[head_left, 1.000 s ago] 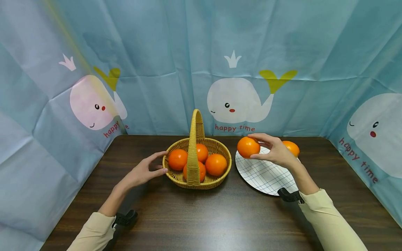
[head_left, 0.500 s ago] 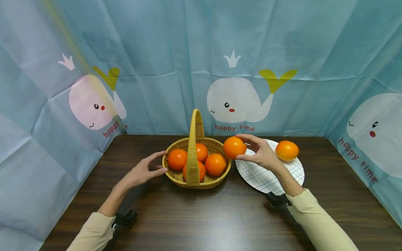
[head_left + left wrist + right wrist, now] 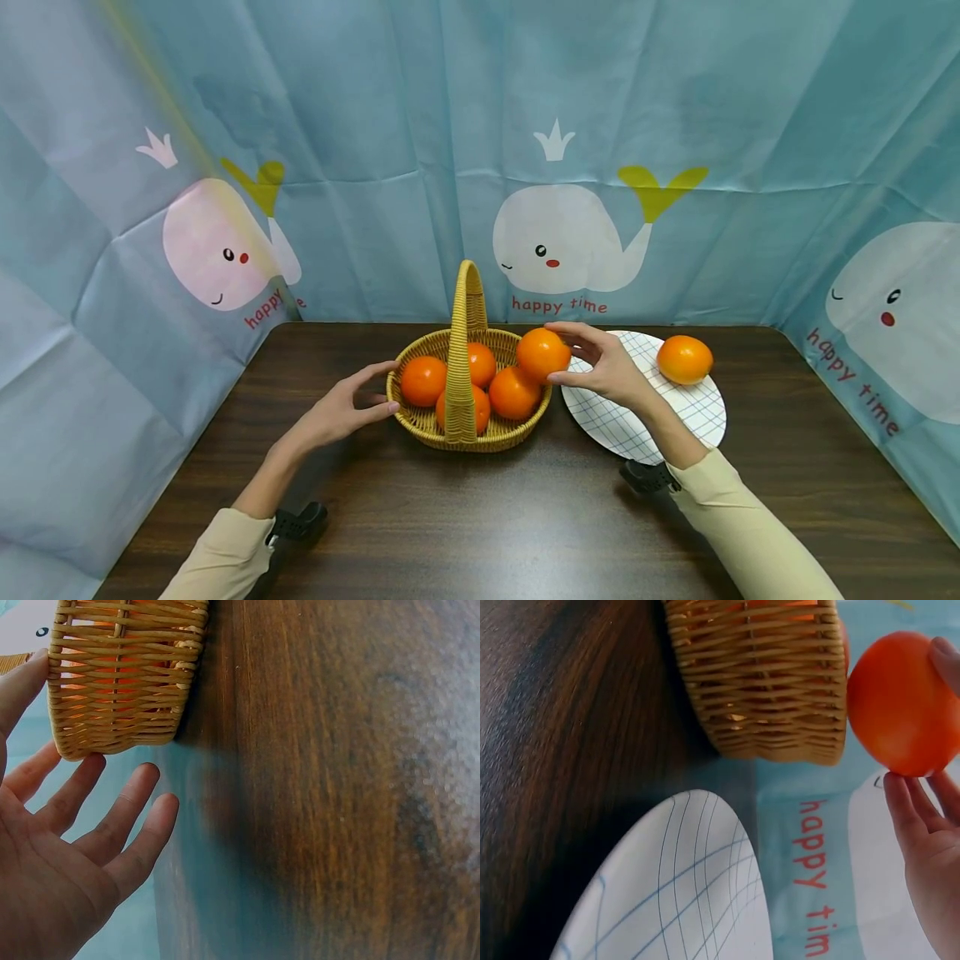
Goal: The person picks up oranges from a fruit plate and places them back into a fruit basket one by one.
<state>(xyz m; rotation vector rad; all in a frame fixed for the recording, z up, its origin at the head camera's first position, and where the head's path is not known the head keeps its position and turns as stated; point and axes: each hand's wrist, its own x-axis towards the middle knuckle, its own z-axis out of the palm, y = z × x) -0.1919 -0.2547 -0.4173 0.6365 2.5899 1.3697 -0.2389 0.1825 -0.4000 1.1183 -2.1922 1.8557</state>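
An orange (image 3: 543, 356) is pinched between the thumb and fingers of my right hand (image 3: 603, 367), above the right rim of a yellow wicker basket (image 3: 435, 439). In the right wrist view the held orange (image 3: 904, 705) is just beyond the basket's rim. Several oranges lie in the basket, one of them an orange (image 3: 514, 393) just below the held one. My left hand (image 3: 341, 410) is at the basket's left end, fingers spread and only gently bent. The left wrist view shows the left hand (image 3: 82, 847) with its thumb and some fingertips against the wicker rim.
Right of the basket sits a white plate (image 3: 600, 421) with blue grid lines, carrying one more orange (image 3: 685, 360) at its far right. The basket's tall arched handle (image 3: 461, 358) rises over its middle. A blue curtain (image 3: 375, 167) hangs behind the dark wooden table (image 3: 450, 525).
My right hand has carried the orange left from over the plate to over the basket's right side. The plate and its remaining orange now show more fully. The left hand stays put.
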